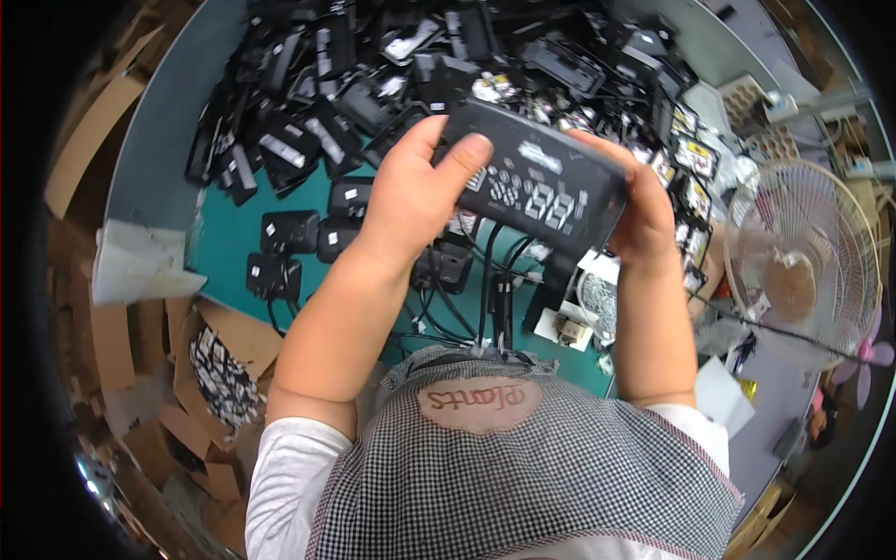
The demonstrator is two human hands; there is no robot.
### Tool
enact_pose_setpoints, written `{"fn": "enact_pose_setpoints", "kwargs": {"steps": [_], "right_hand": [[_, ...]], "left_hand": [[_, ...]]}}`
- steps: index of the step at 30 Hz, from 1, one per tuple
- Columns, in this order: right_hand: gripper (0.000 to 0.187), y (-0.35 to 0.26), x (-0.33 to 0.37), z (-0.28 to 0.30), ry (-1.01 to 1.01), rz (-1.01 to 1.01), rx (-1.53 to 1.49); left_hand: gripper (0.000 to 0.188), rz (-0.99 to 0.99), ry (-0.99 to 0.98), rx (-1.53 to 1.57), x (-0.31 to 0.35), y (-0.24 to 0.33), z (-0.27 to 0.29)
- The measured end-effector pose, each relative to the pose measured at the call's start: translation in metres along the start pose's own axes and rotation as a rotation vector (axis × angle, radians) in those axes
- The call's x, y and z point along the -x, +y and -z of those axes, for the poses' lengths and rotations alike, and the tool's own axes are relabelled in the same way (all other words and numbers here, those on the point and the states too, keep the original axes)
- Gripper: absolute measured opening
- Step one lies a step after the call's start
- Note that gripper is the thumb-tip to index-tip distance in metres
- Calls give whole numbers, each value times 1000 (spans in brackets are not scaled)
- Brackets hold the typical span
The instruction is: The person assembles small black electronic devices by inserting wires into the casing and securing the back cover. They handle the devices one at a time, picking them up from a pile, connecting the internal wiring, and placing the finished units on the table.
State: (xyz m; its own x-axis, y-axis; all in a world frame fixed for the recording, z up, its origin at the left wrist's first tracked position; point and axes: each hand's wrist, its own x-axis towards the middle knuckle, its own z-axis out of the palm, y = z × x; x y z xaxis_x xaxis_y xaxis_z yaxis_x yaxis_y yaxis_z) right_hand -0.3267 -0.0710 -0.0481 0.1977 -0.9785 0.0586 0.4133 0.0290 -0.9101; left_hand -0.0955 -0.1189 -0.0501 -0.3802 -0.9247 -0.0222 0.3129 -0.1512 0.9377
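I hold a black rectangular display panel [532, 149], tilted, above the green work surface, with pale digit segments and small icons showing on its face. My left hand [411, 187] grips its left end, thumb on the front face. At the other end my right hand [647, 207] is wrapped round the edge, its fingers partly behind the panel. Several small black boxes with cables [290, 231] lie on the surface to the left. Below the panel, dark cables [489, 289] run toward me. A round dish of small metal screws [598, 297] sits near my right forearm.
A large pile of black plastic housings [322, 131] covers the far side of the green table [233, 266]. Opened units with circuit boards [693, 157] lie at the right. A wire-caged fan [801, 261] stands at far right. Cardboard boxes [229, 336] crowd the left.
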Motion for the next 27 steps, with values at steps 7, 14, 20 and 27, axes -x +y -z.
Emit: {"fn": "enact_pose_setpoints", "kwargs": {"steps": [7,14,20,27], "right_hand": [[67,116,28,-63,76,35,7],[28,127,22,-74,340,-176,78],[31,93,15,-45,549,-93,196],[36,86,16,-36,585,-114,211]], "left_hand": [[25,99,391,57,55,-60,29],[30,283,265,-36,77,-104,75],[28,89,594,-538,41,-112,215],[49,126,768,-1135,-49,-91,310]]}}
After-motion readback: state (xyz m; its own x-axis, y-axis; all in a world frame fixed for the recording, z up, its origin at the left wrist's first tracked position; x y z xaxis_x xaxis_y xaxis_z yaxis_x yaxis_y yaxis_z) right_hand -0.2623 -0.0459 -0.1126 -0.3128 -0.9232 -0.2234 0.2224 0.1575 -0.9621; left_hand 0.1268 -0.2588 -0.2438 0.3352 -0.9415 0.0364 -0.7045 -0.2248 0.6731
